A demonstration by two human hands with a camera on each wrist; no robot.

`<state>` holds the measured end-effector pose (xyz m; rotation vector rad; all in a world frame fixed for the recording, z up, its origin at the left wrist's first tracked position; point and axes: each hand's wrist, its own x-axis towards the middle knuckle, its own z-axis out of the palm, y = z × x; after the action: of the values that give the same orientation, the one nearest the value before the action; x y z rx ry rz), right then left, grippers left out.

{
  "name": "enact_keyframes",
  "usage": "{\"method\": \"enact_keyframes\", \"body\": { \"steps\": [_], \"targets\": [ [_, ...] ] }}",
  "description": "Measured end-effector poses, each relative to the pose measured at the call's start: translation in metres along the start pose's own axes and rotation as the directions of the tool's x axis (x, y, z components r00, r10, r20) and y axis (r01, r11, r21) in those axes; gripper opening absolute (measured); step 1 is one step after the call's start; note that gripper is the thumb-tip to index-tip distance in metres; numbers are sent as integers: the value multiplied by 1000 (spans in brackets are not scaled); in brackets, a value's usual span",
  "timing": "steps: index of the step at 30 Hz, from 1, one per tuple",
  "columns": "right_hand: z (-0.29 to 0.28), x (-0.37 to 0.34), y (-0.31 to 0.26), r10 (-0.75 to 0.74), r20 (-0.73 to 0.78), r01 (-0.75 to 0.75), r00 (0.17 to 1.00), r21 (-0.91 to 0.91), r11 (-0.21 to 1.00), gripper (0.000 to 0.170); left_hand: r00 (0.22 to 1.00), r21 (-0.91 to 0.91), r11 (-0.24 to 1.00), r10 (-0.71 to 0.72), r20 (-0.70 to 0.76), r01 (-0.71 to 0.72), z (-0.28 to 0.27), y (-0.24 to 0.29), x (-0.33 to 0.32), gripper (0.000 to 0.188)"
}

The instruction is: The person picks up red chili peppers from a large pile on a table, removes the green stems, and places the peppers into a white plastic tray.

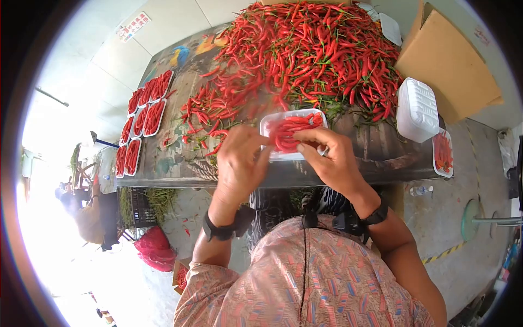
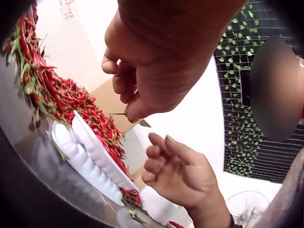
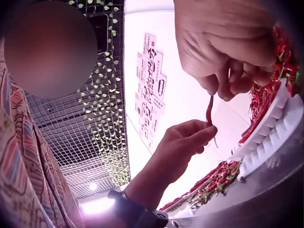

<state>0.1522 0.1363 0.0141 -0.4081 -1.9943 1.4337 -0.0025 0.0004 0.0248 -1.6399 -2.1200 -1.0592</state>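
Left hand (image 1: 239, 163): thumb and finger are pinching one red chili (image 3: 209, 113), centre of the right wrist view. Right hand (image 1: 329, 161): fingers are curving over the central white tray (image 1: 289, 156); grip, cannot tell. The tray is holding chilies (image 1: 289, 131), lying on the worktop (image 1: 376, 150). Heap of chilies (image 1: 316, 54) is covering upper centre; filled trays (image 1: 151, 134) are lying left; stacked white trays (image 1: 418, 109) are standing right.

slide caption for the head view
A left hand and right hand work at a white rectangular plastic tray of slender red chili peppers, with a large loose chili heap beyond.
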Motion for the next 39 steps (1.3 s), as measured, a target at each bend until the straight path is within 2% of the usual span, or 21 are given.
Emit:
{"method": "enact_keyframes", "body": {
  "steps": [2,6,8,9,11,15,17,18,20,21,24,26,28,29,30,32,33,35,36,38,39],
  "targets": [
    [4,2,-2,83,60,-89,995,117,989,15,999,-24,999,31,32,-30,4,15,-5,13],
    [7,-3,5,109,132,-134,985,196,971,13,994,-66,994,86,64,-81,6,26,-15,12],
    [6,-9,-1,-63,120,63,991,7,998,15,957,-356,895,-211,197,270,8,25,-23,9],
    [6,-11,-3,-61,124,61,990,7,998,15,957,-356,893,-216,196,274,7,23,-25,9],
    [6,-15,-7,-190,168,203,967,-68,977,13,915,-386,839,-287,282,383,5,19,-29,8],
    [9,-18,-7,-260,175,272,950,-44,961,10,882,-287,856,-330,335,430,-2,16,-41,9],
    [3,-17,-13,-270,147,271,952,14,963,11,941,-35,962,-256,219,270,1,9,-50,13],
    [2,-15,-15,-270,160,270,949,23,962,11,939,-28,959,-270,214,282,-6,13,-50,13],
    [1,-14,-17,-284,260,298,923,-12,955,11,773,-210,812,-390,500,545,-23,26,-52,17],
    [2,-14,-18,-233,343,249,910,-3,969,13,768,-207,804,-404,497,557,-24,27,-57,17],
    [19,-19,-10,-148,484,160,863,16,987,14,801,-380,743,-343,491,551,-28,30,-73,18],
    [29,-21,2,-143,540,148,830,34,988,20,802,-352,760,-354,481,546,-32,25,-90,17],
    [38,-24,8,-65,570,39,819,59,998,24,751,-378,708,-326,574,596,-38,10,-113,15],
    [36,-22,4,-1,613,6,790,-6,1000,27,614,-274,620,-439,656,735,-43,2,-126,15],
    [35,-22,6,-3,620,6,784,-2,1000,27,611,-271,615,-448,652,740,-45,-12,-145,15],
    [32,-20,10,91,584,-65,807,-65,996,25,401,-92,455,-651,644,886,-40,-48,-191,19],
    [30,-20,11,71,555,-48,829,-57,997,25,399,-89,454,-653,644,887,-33,-71,-213,19],
    [29,-18,13,81,555,-52,828,-68,996,25,307,35,361,-836,454,932,-17,-110,-247,24],
    [29,-18,14,89,553,-52,828,-82,995,25,306,34,359,-837,455,933,-10,-123,-245,24],
    [30,-19,11,102,561,-60,822,-93,994,24,229,-71,219,-943,241,973,2,-147,-235,27],
    [30,-19,9,111,561,-64,820,-103,993,24,236,-74,225,-941,243,972,7,-158,-244,27]
  ]
}}
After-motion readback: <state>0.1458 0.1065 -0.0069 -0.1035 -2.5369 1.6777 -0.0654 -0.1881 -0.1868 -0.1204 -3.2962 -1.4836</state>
